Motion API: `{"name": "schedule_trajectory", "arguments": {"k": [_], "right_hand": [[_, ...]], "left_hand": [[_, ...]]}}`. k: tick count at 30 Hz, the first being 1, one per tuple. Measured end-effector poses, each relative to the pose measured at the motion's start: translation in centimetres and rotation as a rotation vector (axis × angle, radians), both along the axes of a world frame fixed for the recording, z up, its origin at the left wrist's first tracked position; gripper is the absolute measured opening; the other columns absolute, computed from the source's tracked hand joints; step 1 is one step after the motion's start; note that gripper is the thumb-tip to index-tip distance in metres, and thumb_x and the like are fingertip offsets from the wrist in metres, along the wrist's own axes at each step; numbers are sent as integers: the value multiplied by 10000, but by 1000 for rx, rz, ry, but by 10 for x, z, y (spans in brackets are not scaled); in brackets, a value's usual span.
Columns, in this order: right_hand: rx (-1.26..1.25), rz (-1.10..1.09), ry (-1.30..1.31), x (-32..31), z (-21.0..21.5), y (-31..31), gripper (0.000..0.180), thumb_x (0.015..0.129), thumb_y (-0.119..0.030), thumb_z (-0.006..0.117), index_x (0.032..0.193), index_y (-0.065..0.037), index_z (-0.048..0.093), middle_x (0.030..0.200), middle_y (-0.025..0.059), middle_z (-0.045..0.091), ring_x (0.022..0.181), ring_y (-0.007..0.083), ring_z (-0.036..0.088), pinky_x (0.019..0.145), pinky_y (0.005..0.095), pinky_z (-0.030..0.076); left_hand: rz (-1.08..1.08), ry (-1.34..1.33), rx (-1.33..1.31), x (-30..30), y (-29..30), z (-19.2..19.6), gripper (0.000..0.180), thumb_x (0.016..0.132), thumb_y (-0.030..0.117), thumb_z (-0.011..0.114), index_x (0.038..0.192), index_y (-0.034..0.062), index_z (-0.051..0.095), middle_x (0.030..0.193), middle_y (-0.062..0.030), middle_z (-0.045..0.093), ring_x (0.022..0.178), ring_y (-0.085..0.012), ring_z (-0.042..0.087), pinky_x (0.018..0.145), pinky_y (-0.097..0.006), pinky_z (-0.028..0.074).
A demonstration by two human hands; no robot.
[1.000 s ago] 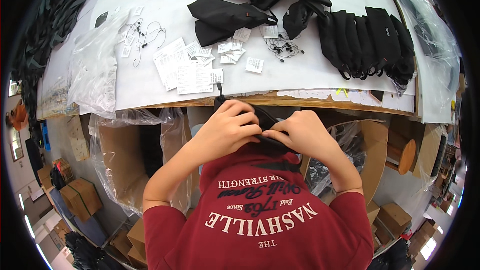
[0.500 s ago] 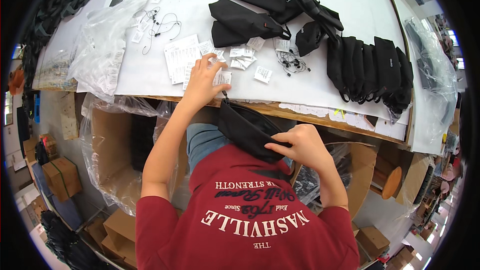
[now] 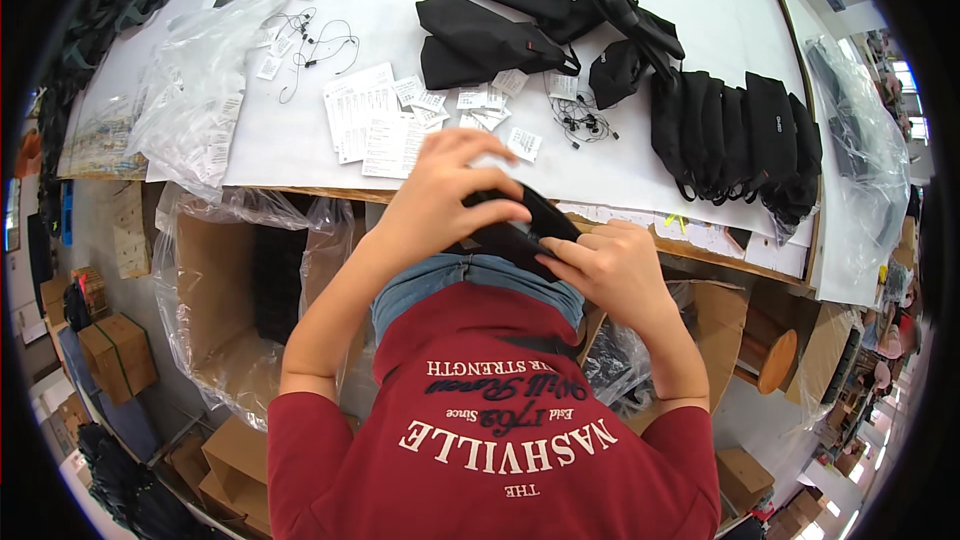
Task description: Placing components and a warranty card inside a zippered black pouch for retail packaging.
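A small black zip pouch (image 3: 538, 217) is up at the table's front edge, tilted, its mouth facing upward. Its right end is pinched by my right hand (image 3: 612, 265), thumb and fingers closed on the fabric. My left hand (image 3: 440, 195) curls over the pouch's left side, thumb by the mouth; its fingers are partly blurred. A pale patch shows by those fingers, but I cannot tell what it is. Beyond my hands lie small white packets (image 3: 525, 145) and printed white sheets (image 3: 362, 115).
Several black pouches (image 3: 735, 135) stand in a row at right; more black pouches (image 3: 490, 45) lie farther back. Black looped tag strings (image 3: 580, 122) lie between. A clear plastic bag (image 3: 195, 90) covers the table's left; a plastic-lined carton (image 3: 215, 290) stands below the edge.
My left hand has moved right from the white packets to the pouch's mouth. The pouch has risen and turned, its mouth more toward me, with my right hand still on it.
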State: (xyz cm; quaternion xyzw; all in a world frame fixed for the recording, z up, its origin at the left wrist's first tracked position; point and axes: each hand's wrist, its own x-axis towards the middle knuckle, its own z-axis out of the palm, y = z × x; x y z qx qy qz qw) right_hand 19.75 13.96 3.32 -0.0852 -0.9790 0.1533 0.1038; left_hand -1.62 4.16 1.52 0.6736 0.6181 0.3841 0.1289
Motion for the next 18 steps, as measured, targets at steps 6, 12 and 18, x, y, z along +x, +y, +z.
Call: {"name": "schedule_trajectory", "arguments": {"k": [6, 12, 18], "right_hand": [[6, -184, 257, -9, 7, -4, 199, 659, -190, 789, 830, -115, 720, 484, -3, 455, 415, 155, 443, 438, 292, 324], [-127, -204, 345, -27, -9, -27, 194, 669, -170, 788, 828, -87, 715, 511, 10, 471, 426, 169, 436, 451, 294, 334], [-791, -519, 584, -25, -26, -52, 120, 908, -86, 579, 989, -35, 652, 516, -2, 501, 437, 38, 374, 440, 226, 272]], "left_hand": [[404, -1223, 72, -8, -18, -35, 669, 804, 220, 720, 1337, 29, 364, 1306, -102, 469, 1188, -206, 468, 1015, -349, 361], [213, -1846, -114, 39, -29, -57, 591, 789, 259, 751, 1251, 35, 459, 1150, -65, 569, 1059, -182, 561, 908, -330, 472], [444, -1865, -3, 35, -18, -43, 398, 811, 156, 722, 1149, 42, 546, 1027, -53, 626, 929, -167, 615, 830, -310, 515]]}}
